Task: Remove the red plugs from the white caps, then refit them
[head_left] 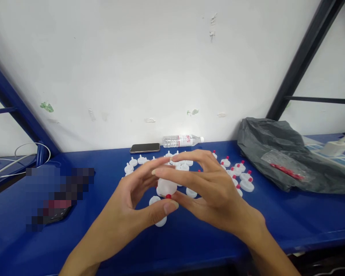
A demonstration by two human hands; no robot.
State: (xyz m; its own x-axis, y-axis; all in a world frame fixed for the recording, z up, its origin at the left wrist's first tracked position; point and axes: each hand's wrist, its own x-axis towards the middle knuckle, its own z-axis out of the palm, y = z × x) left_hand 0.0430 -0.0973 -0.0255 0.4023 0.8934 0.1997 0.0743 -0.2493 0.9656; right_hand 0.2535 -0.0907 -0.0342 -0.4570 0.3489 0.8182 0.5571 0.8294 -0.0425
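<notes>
Above the front part of the table, a white plastic nozzle cap (167,186) with a small red tip is held between both hands, its red tip pointing down toward me. My left hand (129,209) curls around it, thumb at the red tip and fingers over the top. From the other side, my right hand (218,191) grips it with bent fingers above and the thumb partly hidden behind it. Below the hands, a white cap (161,221) lies on the table, partly covered by my left thumb. White caps without red tips (133,161) stand behind my left hand.
Several red-tipped caps (247,185) stand to the right on the blue table (218,245). A phone (145,148) and a plastic bottle (184,140) lie along the wall. On the right, a dark plastic bag (264,153) carries a clear pouch of red tips (287,171).
</notes>
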